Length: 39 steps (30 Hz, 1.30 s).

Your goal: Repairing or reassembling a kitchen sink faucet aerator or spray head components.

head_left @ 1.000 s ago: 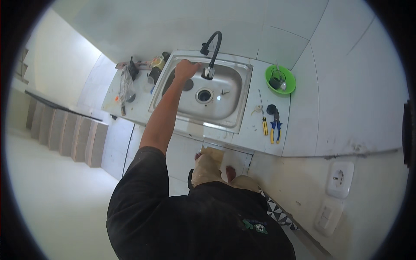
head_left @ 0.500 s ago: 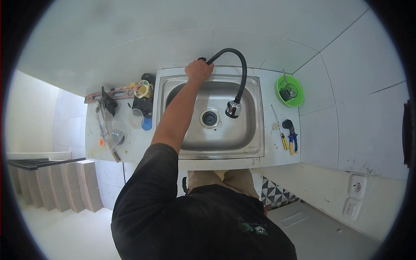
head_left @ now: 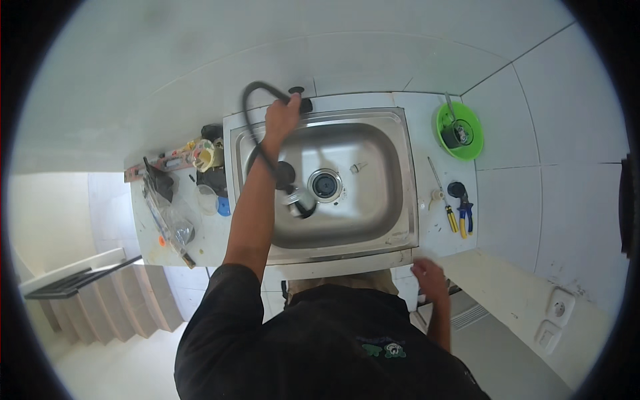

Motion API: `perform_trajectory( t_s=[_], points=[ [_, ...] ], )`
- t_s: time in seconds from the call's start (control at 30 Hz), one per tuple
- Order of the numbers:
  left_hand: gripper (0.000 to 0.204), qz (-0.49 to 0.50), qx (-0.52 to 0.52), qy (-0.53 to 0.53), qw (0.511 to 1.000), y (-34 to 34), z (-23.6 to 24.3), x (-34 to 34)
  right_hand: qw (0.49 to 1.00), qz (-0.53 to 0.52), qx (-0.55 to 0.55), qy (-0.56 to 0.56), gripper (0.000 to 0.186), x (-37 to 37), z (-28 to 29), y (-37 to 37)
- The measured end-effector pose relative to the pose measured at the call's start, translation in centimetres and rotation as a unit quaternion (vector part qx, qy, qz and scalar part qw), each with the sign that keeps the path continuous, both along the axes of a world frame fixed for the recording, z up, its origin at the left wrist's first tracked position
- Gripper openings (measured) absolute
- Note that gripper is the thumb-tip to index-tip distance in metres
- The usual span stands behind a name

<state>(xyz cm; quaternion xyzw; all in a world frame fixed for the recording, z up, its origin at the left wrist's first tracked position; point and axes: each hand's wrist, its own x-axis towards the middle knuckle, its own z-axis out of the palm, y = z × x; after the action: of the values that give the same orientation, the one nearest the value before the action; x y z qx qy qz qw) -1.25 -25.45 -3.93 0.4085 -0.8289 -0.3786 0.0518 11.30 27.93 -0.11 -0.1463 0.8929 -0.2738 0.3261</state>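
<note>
My left hand [head_left: 283, 121] is closed around the black base end of a flexible faucet [head_left: 249, 119] behind the sink's back edge. The hose bends left and comes down across my forearm. Its chrome spray head [head_left: 300, 201], slightly blurred, hangs over the left part of the steel sink [head_left: 373, 227]. A small pale fitting [head_left: 359, 167] lies in the basin near the drain [head_left: 325, 185]. Beside the spray head shows a dark round piece [head_left: 285, 172]. My right hand [head_left: 431, 279], smeared by motion, is near the counter's front right edge; its finger posture is unclear.
Right of the sink are a green bowl [head_left: 475, 137] with a dark cup [head_left: 457, 133] inside, a screwdriver [head_left: 451, 217] and pliers [head_left: 466, 217]. Leftward lie a spirit level [head_left: 137, 173], plastic bags [head_left: 175, 223] and a clear tub [head_left: 207, 199]. Stairs [head_left: 120, 300] descend at the left.
The faucet's hose and spray head have swung from the right of my left hand to its left. My right hand has come into view. The pale fitting now shows in the basin.
</note>
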Motion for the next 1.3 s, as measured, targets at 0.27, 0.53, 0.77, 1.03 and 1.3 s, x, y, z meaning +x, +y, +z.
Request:
perform_trajectory(
  t_s=[0.27,0.53,0.77,1.03,1.3],
  points=[
    [0.052,-0.021,0.485,0.15,0.861,0.3,0.2,1.0,0.985,0.02,-0.137,-0.098,0.027,-6.3,6.3,-11.6],
    [0.051,-0.026,0.63,0.166,0.758,-1.0,-0.8,3.9,0.973,0.139,-0.184,-0.02,0.027,-5.7,3.8,-16.4],
    [0.03,0.069,0.639,0.376,0.668,-8.0,0.9,19.6,0.969,0.11,-0.223,0.004,0.026,-7.8,3.4,-18.3],
    [0.027,-0.066,-0.114,0.113,0.985,1.8,14.3,11.9,0.964,0.108,-0.242,0.03,0.026,-10.2,1.8,-21.1],
    [0.05,-0.227,-0.392,-0.138,0.881,3.8,7.1,0.7,0.948,0.134,-0.288,0.027,0.027,-10.2,1.1,-21.3]
  ],
)
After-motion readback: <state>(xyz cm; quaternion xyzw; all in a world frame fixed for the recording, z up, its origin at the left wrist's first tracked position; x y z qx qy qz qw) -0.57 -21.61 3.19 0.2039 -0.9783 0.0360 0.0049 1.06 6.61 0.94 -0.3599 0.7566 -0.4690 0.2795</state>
